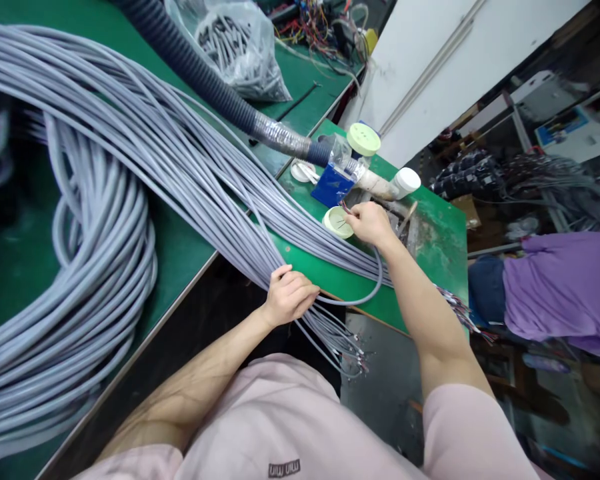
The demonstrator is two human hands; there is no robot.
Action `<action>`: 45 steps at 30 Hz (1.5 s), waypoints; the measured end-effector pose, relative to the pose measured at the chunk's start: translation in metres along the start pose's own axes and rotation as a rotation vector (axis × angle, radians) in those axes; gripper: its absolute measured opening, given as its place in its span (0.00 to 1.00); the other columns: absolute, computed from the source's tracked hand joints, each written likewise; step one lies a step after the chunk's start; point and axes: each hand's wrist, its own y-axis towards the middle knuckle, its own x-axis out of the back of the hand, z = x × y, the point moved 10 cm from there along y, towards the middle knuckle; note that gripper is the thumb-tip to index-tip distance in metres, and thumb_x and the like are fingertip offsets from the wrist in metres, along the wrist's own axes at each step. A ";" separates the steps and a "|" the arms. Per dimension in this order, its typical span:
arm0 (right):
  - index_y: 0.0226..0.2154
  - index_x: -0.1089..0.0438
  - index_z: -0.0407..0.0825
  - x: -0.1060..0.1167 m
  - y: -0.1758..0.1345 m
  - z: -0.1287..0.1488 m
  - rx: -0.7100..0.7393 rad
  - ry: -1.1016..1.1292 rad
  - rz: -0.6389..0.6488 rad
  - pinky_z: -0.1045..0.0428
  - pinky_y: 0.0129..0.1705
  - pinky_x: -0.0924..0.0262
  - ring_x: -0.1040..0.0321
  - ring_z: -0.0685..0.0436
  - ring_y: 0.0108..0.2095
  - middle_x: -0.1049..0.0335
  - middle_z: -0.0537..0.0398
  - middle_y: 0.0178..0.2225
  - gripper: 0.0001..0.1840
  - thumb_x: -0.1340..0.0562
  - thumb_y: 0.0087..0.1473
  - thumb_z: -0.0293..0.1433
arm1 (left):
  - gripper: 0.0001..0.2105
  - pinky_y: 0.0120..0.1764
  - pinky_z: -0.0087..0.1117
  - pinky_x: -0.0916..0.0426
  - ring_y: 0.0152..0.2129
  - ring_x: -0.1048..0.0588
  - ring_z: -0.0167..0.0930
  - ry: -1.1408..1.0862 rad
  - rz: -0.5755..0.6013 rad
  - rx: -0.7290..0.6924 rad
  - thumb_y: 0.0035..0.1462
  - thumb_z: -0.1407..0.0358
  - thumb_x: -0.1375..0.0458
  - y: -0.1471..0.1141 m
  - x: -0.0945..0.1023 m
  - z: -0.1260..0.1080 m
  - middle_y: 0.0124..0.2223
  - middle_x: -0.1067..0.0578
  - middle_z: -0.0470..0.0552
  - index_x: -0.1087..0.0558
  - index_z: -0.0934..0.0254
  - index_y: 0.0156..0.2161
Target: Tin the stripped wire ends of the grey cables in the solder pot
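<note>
Long grey cables (220, 227) run from the upper left across the green tabletop. My left hand (290, 293) is wrapped round a bundle of them at the table's front edge. Past it, cable ends with stripped, coloured wires (353, 350) hang in front of my body. My right hand (370, 223) pinches the end of one grey cable (375, 283), which loops back toward my left hand. Thin wires stick out of its fingers over a small round pale-yellow container (334, 225); whether they touch its contents I cannot tell.
A ribbed dark hose (205, 87) leads to a blue box (333, 185) and pipe behind my right hand. Near it stand a pale-yellow round lid (364, 139) and a white cup (407, 181). Coiled cables (105, 253) lie at left. A person in purple (565, 293) is at right.
</note>
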 end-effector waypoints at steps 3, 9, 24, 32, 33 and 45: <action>0.22 0.28 0.47 0.020 -0.006 -0.017 -0.007 0.065 -0.092 0.51 0.29 0.51 0.37 0.45 0.26 0.31 0.52 0.22 0.14 0.43 0.51 0.36 | 0.05 0.54 0.38 0.46 0.30 0.24 0.27 -0.002 0.005 0.001 0.55 0.69 0.41 0.000 0.000 0.000 0.29 0.21 0.42 0.28 0.58 0.38; 0.14 0.37 0.48 0.031 -0.013 -0.106 -0.263 0.138 -0.206 0.51 0.28 0.53 0.42 0.47 0.24 0.41 0.57 0.16 0.15 0.41 0.48 0.35 | 0.06 0.55 0.39 0.47 0.32 0.23 0.27 -0.008 -0.023 0.026 0.54 0.70 0.40 0.002 0.002 0.000 0.32 0.21 0.43 0.28 0.59 0.38; 0.24 0.24 0.45 -0.011 -0.006 -0.175 -0.480 0.073 -0.106 0.49 0.36 0.42 0.32 0.41 0.32 0.26 0.46 0.27 0.12 0.39 0.50 0.35 | 0.14 0.55 0.40 0.48 0.43 0.23 0.33 0.023 0.032 0.029 0.53 0.70 0.39 -0.001 -0.007 0.003 0.42 0.19 0.47 0.27 0.57 0.46; 0.24 0.25 0.46 -0.017 -0.004 -0.177 -0.483 0.068 -0.095 0.50 0.35 0.44 0.32 0.42 0.32 0.26 0.47 0.27 0.11 0.38 0.50 0.35 | 0.14 0.56 0.40 0.49 0.44 0.23 0.33 0.019 0.035 0.025 0.53 0.70 0.40 -0.002 -0.008 0.004 0.42 0.19 0.46 0.27 0.56 0.46; 0.23 0.25 0.46 -0.016 -0.005 -0.177 -0.482 0.067 -0.095 0.50 0.35 0.44 0.32 0.42 0.32 0.26 0.47 0.27 0.11 0.38 0.50 0.35 | 0.14 0.56 0.39 0.49 0.44 0.23 0.33 0.016 0.035 0.026 0.53 0.70 0.40 -0.002 -0.008 0.004 0.42 0.19 0.46 0.27 0.56 0.46; 0.23 0.25 0.46 -0.015 -0.007 -0.175 -0.483 0.081 -0.084 0.49 0.36 0.42 0.32 0.40 0.33 0.27 0.47 0.27 0.11 0.38 0.50 0.34 | 0.13 0.57 0.40 0.49 0.43 0.22 0.32 0.010 0.038 0.039 0.54 0.69 0.41 -0.002 -0.008 0.004 0.42 0.19 0.45 0.27 0.53 0.45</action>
